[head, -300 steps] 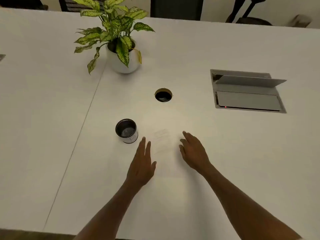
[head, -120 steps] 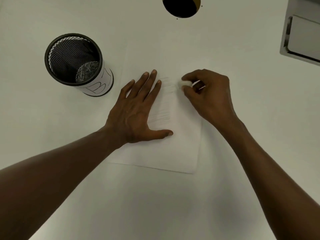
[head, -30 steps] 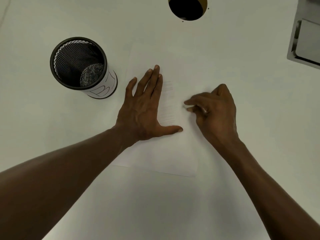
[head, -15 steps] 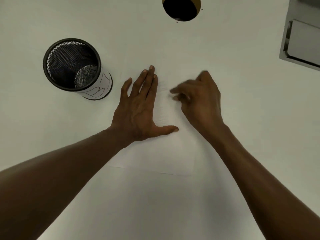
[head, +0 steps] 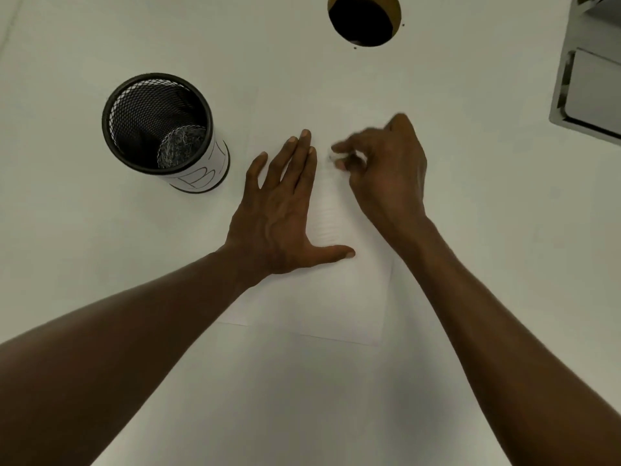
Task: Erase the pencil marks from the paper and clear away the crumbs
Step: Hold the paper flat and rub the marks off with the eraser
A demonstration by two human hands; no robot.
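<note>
1. A black mesh pen cup [head: 158,129] stood at the far left on the white table [head: 100,250], well apart from the paper, with a white label round its base.
2. The left hand [head: 279,210] lay flat on the left part of the paper [head: 322,297], fingers straight and pointing away, thumb stretched out to the right, pressing the sheet down and holding nothing.
3. Faint pencil marks [head: 327,216] showed on the sheet between the two hands.
4. The right hand [head: 386,169], blurred, hovered over the far part of the paper with fingers curled, pinching a small white eraser [head: 334,158] at its tips.
5. A round cable hole [head: 364,18] sat at the far edge and a metal floor box [head: 591,92] at the far right.
</note>
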